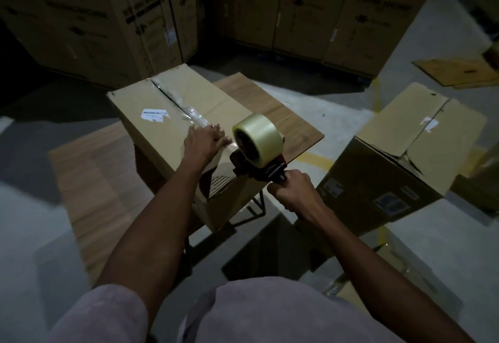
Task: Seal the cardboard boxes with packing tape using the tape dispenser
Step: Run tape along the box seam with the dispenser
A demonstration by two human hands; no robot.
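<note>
A wall of tall printed cartons point(89, 18) fills the dim background, their lettering mostly too dark and blurred to read beyond an LG logo. In front of them a closed cardboard box point(162, 123) rests on a wood-grain tabletop point(294, 115), its top flaps shut so nothing inside shows; a strip of clear tape point(178, 102) runs along the centre seam, and a white barcode label point(155, 114) sticks to the left flap. To the right, on the concrete floor point(337, 110), stands a second cardboard box point(421, 137) with its flaps folded down, a torn corner gaping and the contents hidden. Flattened cardboard sheets point(459, 72) lie farther back at the right edge, partly cut off. Below the table a dark metal frame point(256, 207) is only partly visible. The tape dispenser point(256, 150), carrying a pale roll of packing tape point(256, 134), sits at the near end of the taped seam, its blade end against the box edge. The right hand point(294, 194) grips the dispenser's handle with its fingers curled round it, arm extended. The left hand point(205, 140) lies flat on the box top just beside the roll, fingers straight and together, pressing on the tape.
</note>
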